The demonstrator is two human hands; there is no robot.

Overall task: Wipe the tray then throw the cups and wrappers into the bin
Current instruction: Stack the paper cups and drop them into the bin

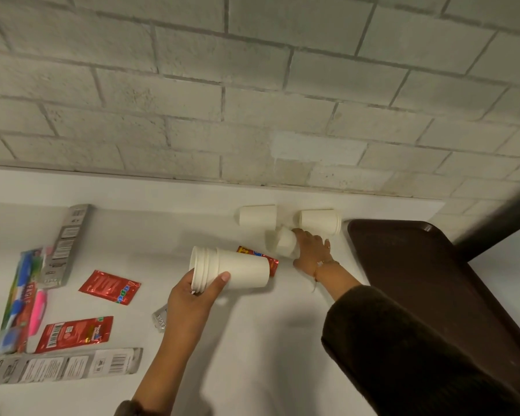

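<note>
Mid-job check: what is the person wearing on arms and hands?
Both arms wear dark sleeves. The right sleeve reaches mid-forearm; the left sleeve shows only near the elbow. The right hand has a thin bracelet at its wrist. The left hand wears nothing.

wrappers left, cups centre — tray right

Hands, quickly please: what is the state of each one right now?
Left hand: grips a stack of white paper cups.
Right hand: grips a single white paper cup.

matt paper cups, glossy wrappers
</note>
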